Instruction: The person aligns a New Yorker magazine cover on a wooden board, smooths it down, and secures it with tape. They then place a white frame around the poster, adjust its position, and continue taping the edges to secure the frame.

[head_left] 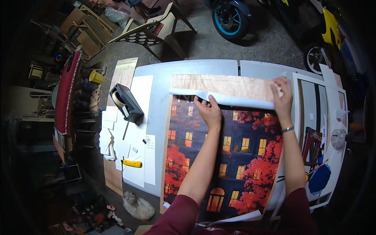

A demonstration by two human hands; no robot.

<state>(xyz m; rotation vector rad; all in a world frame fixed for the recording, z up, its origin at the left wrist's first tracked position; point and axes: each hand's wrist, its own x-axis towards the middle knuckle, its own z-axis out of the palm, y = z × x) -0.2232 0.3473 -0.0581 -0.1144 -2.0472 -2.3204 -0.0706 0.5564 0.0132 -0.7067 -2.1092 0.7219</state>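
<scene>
A large printed poster (225, 129) of a dark building with lit windows and red trees lies over a plywood board (219, 83). Its far edge is folded back as a white strip (243, 101), leaving bare wood beyond it. My left hand (208, 111) pinches this folded edge near its middle, thumb on top. At the board's far right corner is my right hand (283, 96), its fingers bent together and slightly blurred. Whatever those fingers grip cannot be made out. The right palm is beside the strip's right end.
A black tape dispenser (127, 103), paper sheets (135, 92) and a yellow utility knife (132, 163) lie left. To the right, a white frame (296, 117) holds a staple gun (312, 145). A chair (154, 29) and motorcycle wheel (231, 21) stand beyond; a furry animal (138, 206) lies below.
</scene>
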